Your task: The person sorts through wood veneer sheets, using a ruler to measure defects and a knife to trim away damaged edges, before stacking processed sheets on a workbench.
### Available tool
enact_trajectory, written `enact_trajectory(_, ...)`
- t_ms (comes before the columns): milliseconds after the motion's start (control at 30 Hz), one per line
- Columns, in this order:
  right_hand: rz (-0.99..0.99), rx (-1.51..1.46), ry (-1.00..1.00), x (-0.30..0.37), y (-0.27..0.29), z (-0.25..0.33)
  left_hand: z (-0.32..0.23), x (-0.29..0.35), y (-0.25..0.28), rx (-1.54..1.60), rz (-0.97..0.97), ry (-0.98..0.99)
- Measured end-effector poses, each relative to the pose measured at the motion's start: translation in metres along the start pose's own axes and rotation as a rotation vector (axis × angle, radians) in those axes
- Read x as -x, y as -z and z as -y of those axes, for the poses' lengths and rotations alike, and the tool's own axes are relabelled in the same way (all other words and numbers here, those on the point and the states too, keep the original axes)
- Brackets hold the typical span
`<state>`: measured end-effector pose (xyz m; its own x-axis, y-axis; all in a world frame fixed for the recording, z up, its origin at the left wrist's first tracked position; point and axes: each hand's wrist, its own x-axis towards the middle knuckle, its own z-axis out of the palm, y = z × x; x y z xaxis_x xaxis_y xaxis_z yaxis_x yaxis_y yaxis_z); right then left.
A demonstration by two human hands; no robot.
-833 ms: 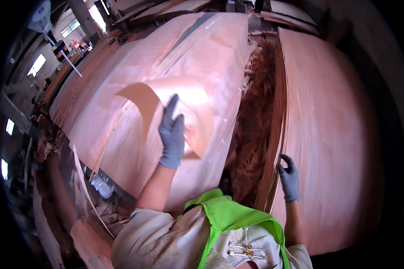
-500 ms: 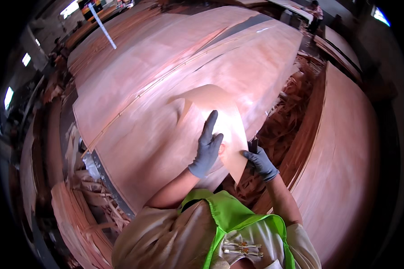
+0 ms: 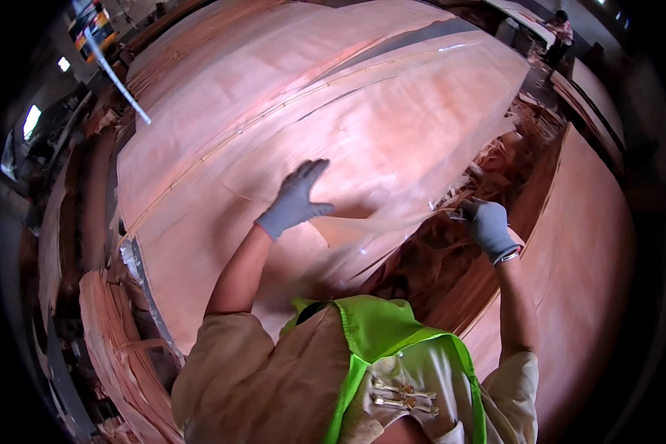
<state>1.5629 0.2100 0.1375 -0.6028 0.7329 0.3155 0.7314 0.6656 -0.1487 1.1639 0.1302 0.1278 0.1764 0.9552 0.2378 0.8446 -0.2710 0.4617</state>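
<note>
Two gloved hands flank a thin blurred piece [image 3: 345, 231], which spans between them over the near edge of a broad sheet [image 3: 399, 148]. The left hand [image 3: 292, 203] has its grip spread, perhaps to steady the piece; touch cannot be told. The right hand [image 3: 488, 226] appears to pinch the far end above the scraps [image 3: 414, 270], probably because an edge offers the easiest hold. A stack [image 3: 577, 259] lies alongside, likely for reach. No brand or writing is readable.
</note>
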Motion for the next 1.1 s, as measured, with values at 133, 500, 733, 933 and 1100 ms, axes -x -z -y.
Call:
enact_trajectory(133,-0.030,-0.023,-0.029,-0.019,0.011,-0.060,-0.014,-0.029,-0.057,-0.044,0.297,0.034)
enact_trajectory(500,0.012,-0.027,0.136,-0.111,-0.028,-0.177,0.037,-0.019,-0.059,-0.322,-0.075,0.484)
enact_trajectory(733,0.117,-0.031,0.092,-0.229,-0.093,-0.203,0.107,-0.027,-0.024,-0.422,-0.164,0.587)
enact_trajectory(933,0.222,0.053,0.108,-0.329,-0.141,-0.218,0.180,-0.042,-0.032,-0.411,-0.144,0.764)
enact_trajectory(1100,0.272,-0.053,0.108,-0.388,-0.166,-0.225,0.195,-0.076,-0.021,-0.482,-0.072,0.927)
